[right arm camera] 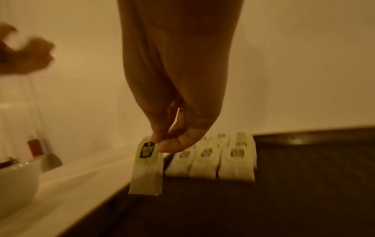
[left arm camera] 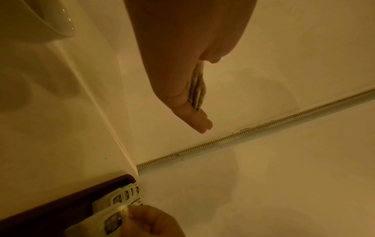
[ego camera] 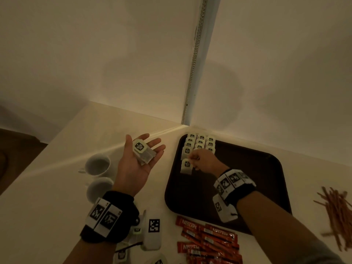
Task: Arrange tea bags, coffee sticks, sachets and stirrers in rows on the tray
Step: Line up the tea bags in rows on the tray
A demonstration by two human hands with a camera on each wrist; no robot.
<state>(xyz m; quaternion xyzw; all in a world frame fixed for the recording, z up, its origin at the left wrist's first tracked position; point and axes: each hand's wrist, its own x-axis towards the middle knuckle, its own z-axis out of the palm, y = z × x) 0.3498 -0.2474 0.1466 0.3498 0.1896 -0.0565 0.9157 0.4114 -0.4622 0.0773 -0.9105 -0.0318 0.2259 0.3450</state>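
A dark brown tray (ego camera: 247,168) lies on the white counter. Rows of white tea bags (ego camera: 201,142) fill its far left corner, also seen in the right wrist view (right arm camera: 235,158). My right hand (ego camera: 202,159) pinches the tag end of one tea bag (ego camera: 186,166) and holds it just above the tray, in front of the left column (right arm camera: 146,166). My left hand (ego camera: 141,157) is held palm up, fingers straight, left of the tray, with a small stack of tea bags (ego camera: 142,150) lying on it (left arm camera: 196,89).
Two white cups (ego camera: 98,164) stand left of the left hand. Red coffee sticks (ego camera: 207,239) lie near the tray's front edge. Brown stirrers (ego camera: 337,212) lie in a loose pile at the right. More tea bags (ego camera: 122,254) lie near the left wrist. Walls meet behind the tray.
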